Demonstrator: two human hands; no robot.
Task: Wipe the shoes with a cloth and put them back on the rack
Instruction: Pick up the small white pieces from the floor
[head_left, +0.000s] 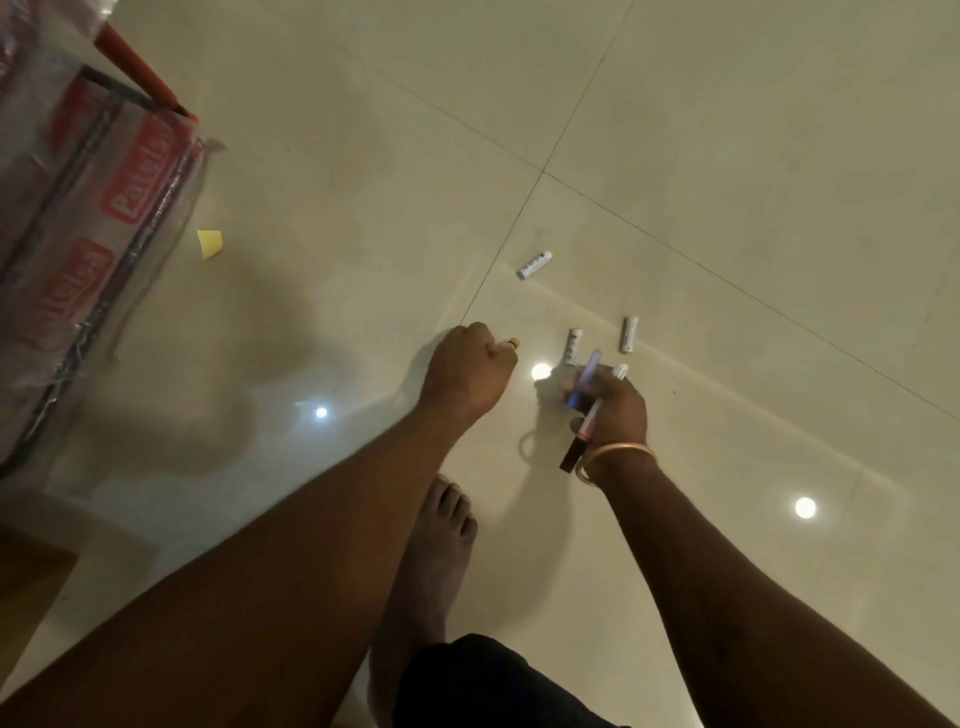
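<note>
A glossy pale tiled floor (727, 130) fills the view, with 3 white batteries (534, 265) lying loose near the hands. No shoes or cloth show anywhere, so I judge the wiping not yet begun. The left hand (465, 371) curls round a small peach-tipped object (513, 343), and the right hand (610, 405) grips several pens (584, 384). The plastic-wrapped frame (104, 208) at left is cut off, and I cannot tell whether it is the rack.
</note>
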